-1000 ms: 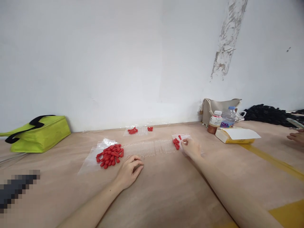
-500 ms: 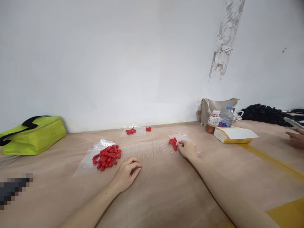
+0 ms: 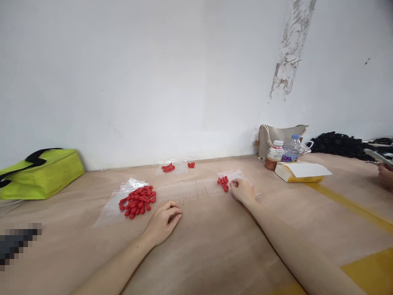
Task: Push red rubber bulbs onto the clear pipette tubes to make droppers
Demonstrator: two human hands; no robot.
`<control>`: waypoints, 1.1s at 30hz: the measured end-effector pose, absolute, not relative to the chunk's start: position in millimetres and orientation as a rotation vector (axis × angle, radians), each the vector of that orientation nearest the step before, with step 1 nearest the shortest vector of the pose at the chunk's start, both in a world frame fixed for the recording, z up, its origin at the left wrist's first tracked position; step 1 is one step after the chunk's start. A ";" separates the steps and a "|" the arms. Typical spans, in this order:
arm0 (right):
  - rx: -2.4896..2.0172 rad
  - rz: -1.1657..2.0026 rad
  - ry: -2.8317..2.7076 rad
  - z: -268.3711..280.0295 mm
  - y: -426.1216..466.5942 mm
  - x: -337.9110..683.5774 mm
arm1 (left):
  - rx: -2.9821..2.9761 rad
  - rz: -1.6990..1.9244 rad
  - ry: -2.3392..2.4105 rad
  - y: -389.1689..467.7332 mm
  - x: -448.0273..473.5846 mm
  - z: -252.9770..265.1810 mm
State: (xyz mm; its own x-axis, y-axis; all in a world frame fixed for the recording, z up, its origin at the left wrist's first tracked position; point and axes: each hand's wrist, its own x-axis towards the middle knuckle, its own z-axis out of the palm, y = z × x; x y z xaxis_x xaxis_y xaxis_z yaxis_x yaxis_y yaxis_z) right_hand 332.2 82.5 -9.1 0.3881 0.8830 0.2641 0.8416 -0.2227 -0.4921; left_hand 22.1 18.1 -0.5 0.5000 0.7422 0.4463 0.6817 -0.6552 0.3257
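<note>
My left hand (image 3: 164,221) rests on the table with fingers loosely curved and thumb apart, holding nothing. Just beyond it runs a row of thin clear tubes (image 3: 181,191), laid side by side. A large heap of red rubber bulbs (image 3: 138,200) lies on a clear plastic bag (image 3: 107,210) to its left. On the right, my right hand (image 3: 243,191) has its fingertips drawn together beside a small group of red bulbs (image 3: 223,183) on another clear bag (image 3: 239,175). Whatever may be between those fingertips is too small to make out.
Near the wall lies a clear bag (image 3: 181,168) with red bulbs and tubes. A lime-green bag (image 3: 58,172) stands left. To the right are a brown-and-white bottle (image 3: 274,155), a clear bottle (image 3: 293,147), a yellow-white box (image 3: 302,172) and another person's hand (image 3: 385,175).
The small group of red bulbs by my right hand has shifted slightly, and the fingertips sit a little apart from it. My left hand stays in place. The view has moved slightly.
</note>
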 end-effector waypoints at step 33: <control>-2.132 -0.169 -1.626 -1.4 112.6 283.5 | 2.251 0.598 2.390 87.5 19.1 26.0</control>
State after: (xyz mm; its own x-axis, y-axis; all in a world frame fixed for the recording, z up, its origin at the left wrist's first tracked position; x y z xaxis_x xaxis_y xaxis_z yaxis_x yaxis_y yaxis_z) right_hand 283.5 112.6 -1.4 0.2975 0.8839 0.3608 0.9393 -0.2034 -0.2762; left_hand 19.1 87.5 26.0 -0.0796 0.9222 0.3784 0.9918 0.0351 0.1232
